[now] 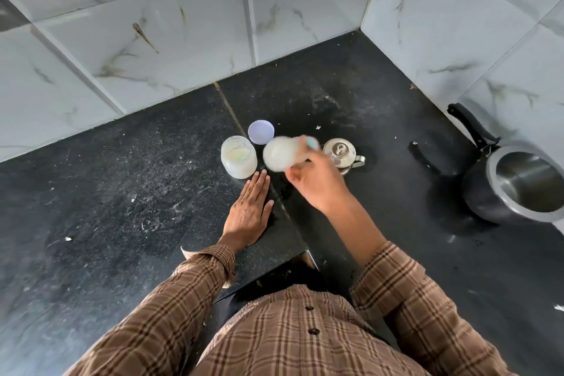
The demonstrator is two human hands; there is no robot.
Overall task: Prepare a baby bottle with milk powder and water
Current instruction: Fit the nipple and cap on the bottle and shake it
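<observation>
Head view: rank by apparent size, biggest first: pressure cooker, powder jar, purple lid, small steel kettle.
1. pressure cooker, largest even though cut off by the frame edge.
2. powder jar.
3. small steel kettle, partly hidden by the right hand, so unsure against the jar.
4. purple lid.

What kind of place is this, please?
Probably a home kitchen corner: a dark stone countertop meets marble-look wall tiles, and a pressure cooker and a small steel kettle stand on the counter.
</observation>
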